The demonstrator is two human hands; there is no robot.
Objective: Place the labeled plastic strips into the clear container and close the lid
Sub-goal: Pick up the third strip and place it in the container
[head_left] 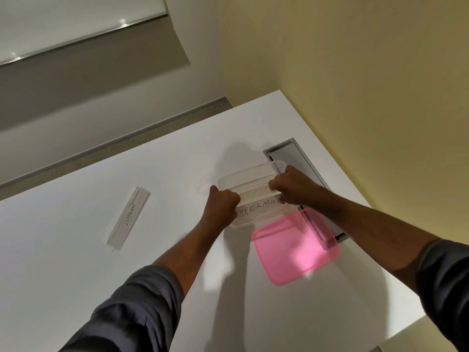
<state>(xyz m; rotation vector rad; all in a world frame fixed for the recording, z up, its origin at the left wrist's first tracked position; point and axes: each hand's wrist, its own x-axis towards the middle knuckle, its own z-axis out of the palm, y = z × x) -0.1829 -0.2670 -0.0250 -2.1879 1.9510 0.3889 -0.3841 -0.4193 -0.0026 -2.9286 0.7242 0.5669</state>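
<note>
A clear rectangular container (247, 175) stands open on the white table. Inside it lies a strip marked SUPERMAN (258, 207), with another faintly lettered strip (253, 194) behind it. My left hand (223, 205) grips the left end of the SUPERMAN strip and my right hand (291, 185) grips its right end, both over the container. A third strip marked ELEPHANT (128, 218) lies apart on the table to the left. The pink translucent lid (295, 246) rests flat just in front of the container, to the right.
A grey cable hatch (295, 154) is set into the white table (101, 262) behind and beside the container, partly under the lid. The table's right edge runs along a yellow wall (368, 85). A whiteboard ledge (83, 38) hangs at the far left.
</note>
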